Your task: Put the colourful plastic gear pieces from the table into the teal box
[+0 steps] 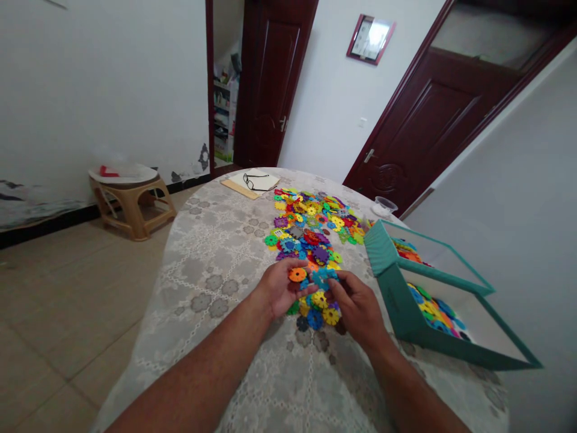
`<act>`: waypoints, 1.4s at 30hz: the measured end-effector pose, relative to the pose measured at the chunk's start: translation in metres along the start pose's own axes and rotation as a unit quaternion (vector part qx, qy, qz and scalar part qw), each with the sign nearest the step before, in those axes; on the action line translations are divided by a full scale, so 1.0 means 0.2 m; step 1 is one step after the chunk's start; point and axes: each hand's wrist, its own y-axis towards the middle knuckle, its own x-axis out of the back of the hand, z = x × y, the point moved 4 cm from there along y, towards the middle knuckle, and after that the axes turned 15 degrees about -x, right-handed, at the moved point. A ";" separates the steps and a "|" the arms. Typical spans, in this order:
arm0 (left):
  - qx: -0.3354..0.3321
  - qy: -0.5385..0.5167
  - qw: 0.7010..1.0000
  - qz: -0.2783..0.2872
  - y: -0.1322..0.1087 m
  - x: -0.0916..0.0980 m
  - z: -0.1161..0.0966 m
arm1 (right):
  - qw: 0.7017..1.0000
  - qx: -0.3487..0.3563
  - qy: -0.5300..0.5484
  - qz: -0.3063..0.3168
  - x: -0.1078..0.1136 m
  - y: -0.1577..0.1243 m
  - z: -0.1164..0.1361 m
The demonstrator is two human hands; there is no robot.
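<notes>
A heap of colourful plastic interlocking discs point(313, 225) lies on the round table with a lace-patterned cloth point(216, 270). My left hand point(279, 288) is curled around joined discs, an orange disc point(297, 275) showing at its fingertips. My right hand point(356, 304) pinches a blue disc piece point(323, 276) that meets the pieces in the left hand. Several yellow and blue discs point(321, 310) lie on the cloth just under both hands.
A teal open box point(396, 300) holding more discs stands at the right, close to my right wrist. Glasses on a notebook point(256, 180) and a small clear cup point(384, 206) sit at the table's far side. A low stool point(133, 201) stands on the floor at left.
</notes>
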 end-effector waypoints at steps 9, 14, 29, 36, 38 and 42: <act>0.006 -0.001 0.999 0.034 0.00 0.01 0.02 | 0.953 0.046 -0.207 -0.217 0.52 0.14 0.01; 0.012 0.005 0.999 0.042 -0.01 -0.01 0.01 | 0.839 0.118 -0.375 -0.376 0.92 0.35 -0.05; 0.045 -0.034 0.992 0.110 -0.03 -0.04 0.04 | 0.937 0.272 -0.218 -0.017 0.11 -0.05 0.08; 0.071 0.010 0.988 0.137 -0.05 -0.05 0.04 | 0.911 0.296 -0.286 0.028 -0.22 -0.07 0.04; 0.090 0.029 0.984 0.152 -0.05 -0.05 0.05 | 0.906 0.293 -0.305 0.020 -0.23 -0.04 0.00; 0.121 0.040 0.970 0.208 -0.06 -0.07 0.09 | 0.907 0.283 -0.311 -0.002 -0.20 -0.01 -0.04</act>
